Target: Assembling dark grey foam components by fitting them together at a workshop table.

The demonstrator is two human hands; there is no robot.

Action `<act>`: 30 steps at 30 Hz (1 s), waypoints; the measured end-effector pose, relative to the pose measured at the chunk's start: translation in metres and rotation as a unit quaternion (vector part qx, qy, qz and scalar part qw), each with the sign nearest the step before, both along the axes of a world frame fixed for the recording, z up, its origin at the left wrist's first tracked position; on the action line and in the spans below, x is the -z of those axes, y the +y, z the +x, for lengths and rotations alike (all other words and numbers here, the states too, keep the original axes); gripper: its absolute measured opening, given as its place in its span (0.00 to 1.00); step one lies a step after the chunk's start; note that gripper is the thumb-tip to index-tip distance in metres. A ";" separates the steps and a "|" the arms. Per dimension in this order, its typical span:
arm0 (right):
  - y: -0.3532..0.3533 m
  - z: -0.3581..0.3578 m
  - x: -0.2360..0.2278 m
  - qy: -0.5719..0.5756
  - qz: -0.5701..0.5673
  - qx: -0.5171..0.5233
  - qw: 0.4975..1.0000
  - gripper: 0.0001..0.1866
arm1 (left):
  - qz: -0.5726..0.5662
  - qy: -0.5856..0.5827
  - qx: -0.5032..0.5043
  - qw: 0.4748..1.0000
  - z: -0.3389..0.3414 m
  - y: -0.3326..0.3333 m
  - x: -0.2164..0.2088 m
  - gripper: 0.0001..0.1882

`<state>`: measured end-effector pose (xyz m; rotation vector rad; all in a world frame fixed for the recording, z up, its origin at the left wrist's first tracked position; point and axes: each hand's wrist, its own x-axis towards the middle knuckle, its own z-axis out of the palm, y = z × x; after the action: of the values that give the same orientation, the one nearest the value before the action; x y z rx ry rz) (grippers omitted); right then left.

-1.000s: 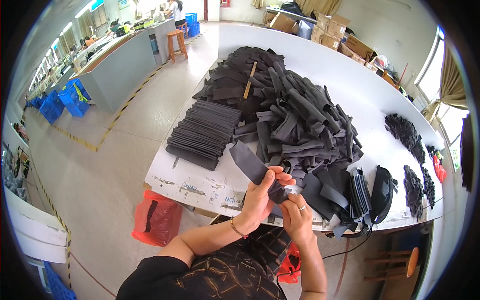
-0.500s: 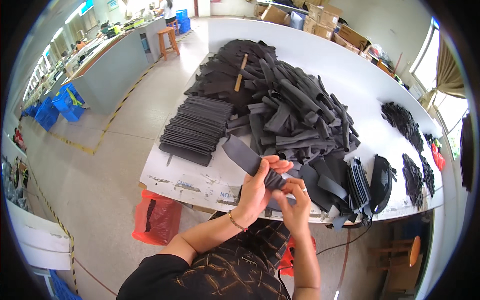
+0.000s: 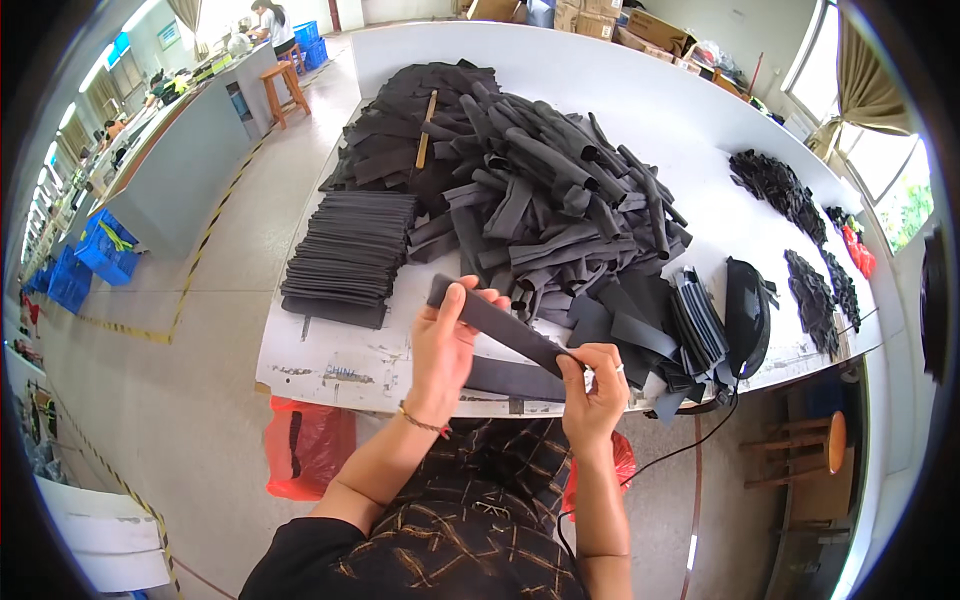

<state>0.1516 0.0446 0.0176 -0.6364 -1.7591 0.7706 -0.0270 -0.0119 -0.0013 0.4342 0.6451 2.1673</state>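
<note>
Just below the frame's centre, I see the left hand (image 3: 445, 345) pinching the upper end of a dark strip (image 3: 512, 331) and the right hand (image 3: 592, 392) gripping its lower end, so it slants down rightward above the white table (image 3: 720, 225). Left of centre I have a neat stack of dark pieces (image 3: 350, 255), with a loose heap of rolled ones (image 3: 560, 190) at upper centre.

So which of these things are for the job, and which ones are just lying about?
Seem to belong to the job:
the dark fabric strip, held by the left hand and right hand
the neat row of dark strips
the loose heap of dark strips

Probably just lying about:
the red plastic bag
the blue plastic crate
the wooden stool
</note>
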 end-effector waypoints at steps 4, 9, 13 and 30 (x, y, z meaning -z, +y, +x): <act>-0.004 0.012 -0.005 -0.019 0.010 0.001 1.000 0.07 | 0.031 0.000 0.016 0.999 -0.007 -0.006 0.004 0.12; 0.005 0.025 0.003 -0.018 -0.258 -0.077 0.963 0.09 | 0.045 -0.043 0.024 0.998 0.000 -0.002 0.012 0.12; 0.003 0.022 0.001 0.110 -0.323 -0.143 0.929 0.16 | -0.030 -0.042 -0.058 0.997 0.002 0.002 0.008 0.13; -0.009 0.001 0.028 0.120 -0.433 -0.146 0.881 0.07 | 0.060 -0.150 0.096 0.982 0.061 0.019 0.008 0.14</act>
<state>0.1523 0.0352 -0.0103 -0.8064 -1.2301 1.8102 0.0338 0.0068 -0.0092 0.2153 0.2935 2.0382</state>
